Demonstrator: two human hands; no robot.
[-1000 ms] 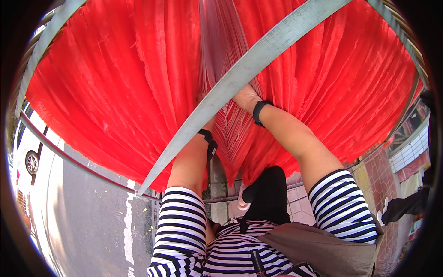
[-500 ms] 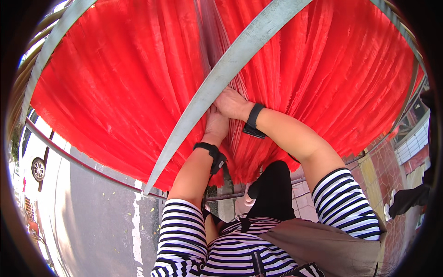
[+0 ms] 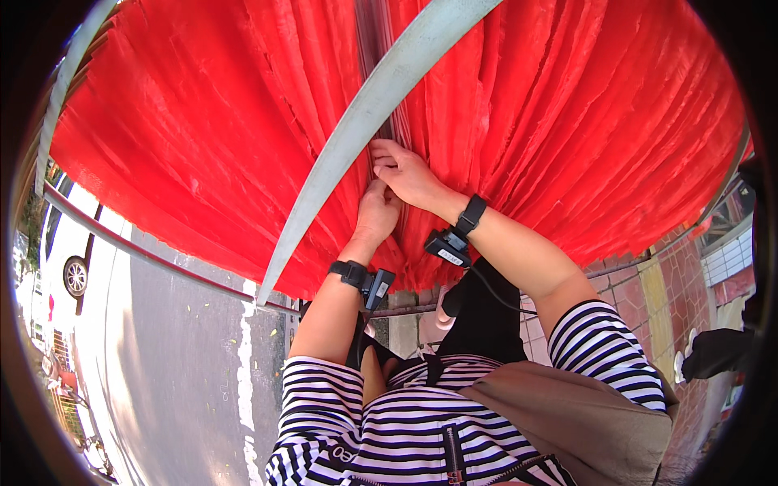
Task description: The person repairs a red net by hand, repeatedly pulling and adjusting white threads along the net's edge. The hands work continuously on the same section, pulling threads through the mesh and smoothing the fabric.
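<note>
Over the red folds [image 3: 219,154], left hand [image 3: 378,215] and right hand [image 3: 412,180] bend fingers [image 3: 388,147], grip unclear.

Holds fwd w/ bent R elbow [image 3: 571,293] out to side. Angles R forearm [image 3: 519,247] up-left; slants L forearm [image 3: 326,312] up-right, steeper. Sets R hand [image 3: 409,176] just above & right of L hand [image 3: 379,215] in view, v. close, contact unclear. Curls R fingers [image 3: 387,148] partway, pointing L. Points L fingers [image 3: 379,188] up, partly bent. Can't tell grip, L or R.
</note>
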